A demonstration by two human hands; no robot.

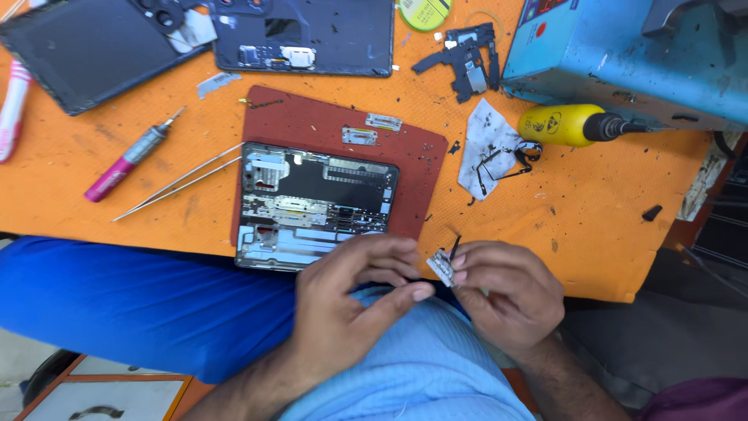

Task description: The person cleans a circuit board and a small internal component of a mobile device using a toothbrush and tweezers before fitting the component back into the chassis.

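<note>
1. Opened phone frame: lies face down on a red mat on the orange surface, back cover off and inner boards bare. Landmark for all entries below.
2. Small part: a pale flat piece with a dark ribbon tail, held just past the frame's lower right corner, at the surface's near edge above the person's lap.
3. Right hand: grip closed to a pinch, thumb and fingertips on the small part.
4. Left hand: beside the frame's lower edge, fingers curled, thumb reaching toward the part; whether it touches the part, I cannot tell.
5. Tweezers and pink screwdriver: left of the frame, lying unused.
6. Two small metal plates: on the mat above the frame, already removed.
7. Loose black bracket and yellow bottle: up and right of the frame.
8. Progress, as judged: disassembly is well along; the frame is not yet closed up.
</note>
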